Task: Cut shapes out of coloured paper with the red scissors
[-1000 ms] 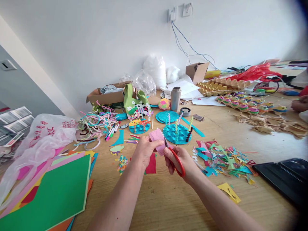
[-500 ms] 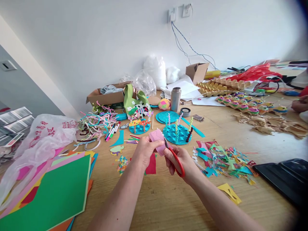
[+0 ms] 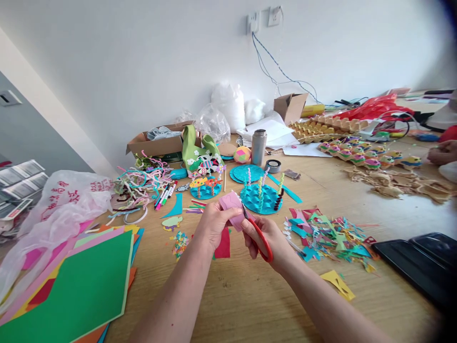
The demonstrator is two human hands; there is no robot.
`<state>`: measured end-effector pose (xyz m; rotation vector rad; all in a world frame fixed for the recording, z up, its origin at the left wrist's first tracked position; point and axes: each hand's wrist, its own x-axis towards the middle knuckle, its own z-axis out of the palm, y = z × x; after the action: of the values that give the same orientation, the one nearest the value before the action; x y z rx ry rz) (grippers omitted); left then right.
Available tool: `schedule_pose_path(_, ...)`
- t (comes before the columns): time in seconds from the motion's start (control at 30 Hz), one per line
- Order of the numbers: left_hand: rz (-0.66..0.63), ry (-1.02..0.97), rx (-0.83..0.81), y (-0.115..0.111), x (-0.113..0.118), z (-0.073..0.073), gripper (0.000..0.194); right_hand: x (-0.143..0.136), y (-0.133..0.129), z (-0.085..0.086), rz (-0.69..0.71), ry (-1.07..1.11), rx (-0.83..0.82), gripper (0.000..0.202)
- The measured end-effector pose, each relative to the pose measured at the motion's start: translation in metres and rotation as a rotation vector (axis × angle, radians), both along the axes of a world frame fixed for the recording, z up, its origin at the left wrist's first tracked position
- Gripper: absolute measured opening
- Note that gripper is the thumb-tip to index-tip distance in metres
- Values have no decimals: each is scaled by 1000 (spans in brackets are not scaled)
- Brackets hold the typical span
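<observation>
My left hand (image 3: 216, 220) pinches a piece of pink paper (image 3: 233, 204) with an outline drawn on it, held above the table. Red-handled scissors (image 3: 263, 240) are gripped in my right hand (image 3: 266, 234), and their blades meet the right side of the pink paper. Beneath my hands a dark red paper piece (image 3: 223, 244) lies on the wood. Just beyond stands a blue round base (image 3: 252, 202) with fuzzy pipe-cleaner stems. Left of it, a smaller blue base (image 3: 206, 191) carries paper fish.
Coloured paper scraps (image 3: 335, 233) lie to the right, near a black phone-like object (image 3: 403, 267). Green card (image 3: 85, 281) tops a stack at the left. Pipe cleaners (image 3: 146, 181), markers (image 3: 166, 195), a metal bottle (image 3: 259, 147) and painted egg-carton pieces (image 3: 371, 153) stand farther back. Another person's hand (image 3: 442, 155) shows far right.
The view has shifted slightly, so the scene sits a little further left. Both hands keep their grip on the pink paper and the scissors, with hardly any movement visible.
</observation>
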<state>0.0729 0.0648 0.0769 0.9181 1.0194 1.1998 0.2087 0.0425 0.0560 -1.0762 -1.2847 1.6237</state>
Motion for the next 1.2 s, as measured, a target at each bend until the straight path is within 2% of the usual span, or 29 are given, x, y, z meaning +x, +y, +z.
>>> schedule_pose_path(0.67, -131, 44, -26, -2, -6, 2, 22, 3, 1, -6, 27, 28, 0, 45)
schedule_pose_path(1.03, -44, 25, -46, 1, -5, 4, 23, 3, 2, -8, 18, 28, -16, 37)
schedule_pose_path(1.2, -54, 53, -3, 1, -5, 3, 19, 1, 2, -6, 30, 46, -20, 36)
